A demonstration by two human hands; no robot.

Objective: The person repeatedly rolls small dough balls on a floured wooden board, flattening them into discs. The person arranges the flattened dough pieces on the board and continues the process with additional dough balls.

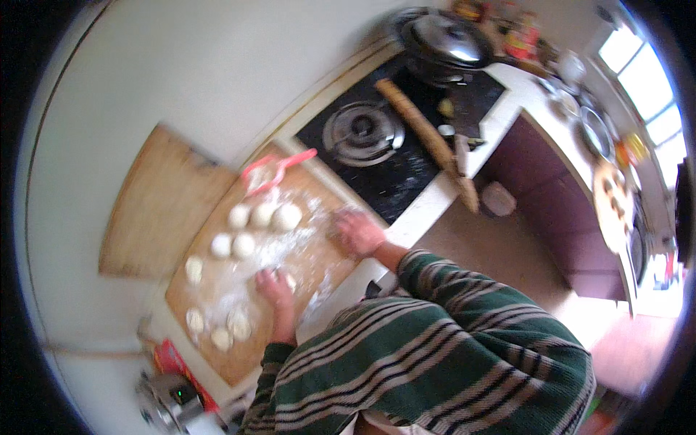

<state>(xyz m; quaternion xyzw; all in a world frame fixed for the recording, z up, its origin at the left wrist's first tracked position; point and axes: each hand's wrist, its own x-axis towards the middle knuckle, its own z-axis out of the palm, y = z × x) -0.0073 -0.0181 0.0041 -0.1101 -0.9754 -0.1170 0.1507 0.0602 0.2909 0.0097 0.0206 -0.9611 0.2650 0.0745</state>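
My left hand rests on a floured wooden board, with a pale dough piece partly hidden beside it. Blur hides whether the fingers grip that piece. Near the board's right edge, my right hand lies low over the wood, its fingers blurred and whatever is under the palm unseen. Round dough balls are grouped towards the board's far side. Several flatter dough pieces lie to the left. A red-rimmed strainer sits at the far edge, its handle pointing towards the stove.
A gas stove adjoins the board; a wooden rolling pin lies across it and juts past the counter edge. Behind stands a lidded pan. Another wooden board leans on the wall. A metal appliance stands at lower left.
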